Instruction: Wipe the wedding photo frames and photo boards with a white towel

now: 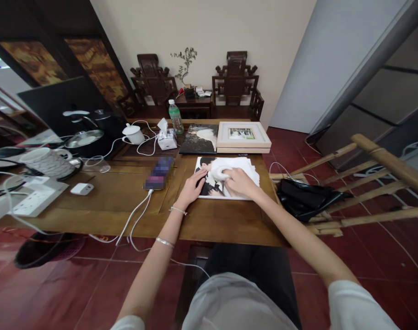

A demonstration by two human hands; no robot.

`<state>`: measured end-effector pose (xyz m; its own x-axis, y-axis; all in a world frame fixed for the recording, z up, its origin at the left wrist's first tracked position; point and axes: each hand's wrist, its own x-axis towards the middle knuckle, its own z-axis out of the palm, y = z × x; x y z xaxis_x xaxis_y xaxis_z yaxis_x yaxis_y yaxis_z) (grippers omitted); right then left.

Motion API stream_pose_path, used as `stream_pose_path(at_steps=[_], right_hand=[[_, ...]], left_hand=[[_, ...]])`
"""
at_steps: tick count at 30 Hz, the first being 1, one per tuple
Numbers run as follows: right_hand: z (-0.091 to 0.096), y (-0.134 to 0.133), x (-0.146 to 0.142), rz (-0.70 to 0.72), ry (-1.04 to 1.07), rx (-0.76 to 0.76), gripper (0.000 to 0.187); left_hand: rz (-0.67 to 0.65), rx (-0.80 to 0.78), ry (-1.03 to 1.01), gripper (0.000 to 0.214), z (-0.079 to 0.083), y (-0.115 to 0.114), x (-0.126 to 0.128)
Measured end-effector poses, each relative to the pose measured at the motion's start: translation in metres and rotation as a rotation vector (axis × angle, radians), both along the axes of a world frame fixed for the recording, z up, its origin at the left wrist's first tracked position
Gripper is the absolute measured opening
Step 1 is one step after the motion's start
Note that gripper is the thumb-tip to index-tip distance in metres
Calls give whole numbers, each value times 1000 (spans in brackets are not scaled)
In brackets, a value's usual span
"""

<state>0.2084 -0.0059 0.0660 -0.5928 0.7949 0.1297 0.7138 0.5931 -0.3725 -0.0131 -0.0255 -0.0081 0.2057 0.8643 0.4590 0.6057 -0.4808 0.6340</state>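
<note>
A large printed photo [243,166] lies flat on the wooden table [126,201] in front of me. My left hand [194,185] rests flat on its left edge with fingers stretched out. My right hand [239,181] presses a crumpled white tissue [223,173] onto the middle of the photo, fingers curled over it.
Behind the photo lie a dark photo print [200,139] and a framed picture [243,136]. A phone [159,173] on a white cable lies to the left, then a tissue box [166,137], a green bottle [176,117], mugs, a pot and a power strip [37,199]. A bamboo chair [366,183] with a black bag [305,197] stands right.
</note>
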Motion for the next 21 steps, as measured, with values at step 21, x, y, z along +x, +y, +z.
stream_pose_path(at_steps=[21], right_hand=[[-11,-103,27,192,-92,-15,37]], left_hand=[[-4,3,4,39,0,0,0]])
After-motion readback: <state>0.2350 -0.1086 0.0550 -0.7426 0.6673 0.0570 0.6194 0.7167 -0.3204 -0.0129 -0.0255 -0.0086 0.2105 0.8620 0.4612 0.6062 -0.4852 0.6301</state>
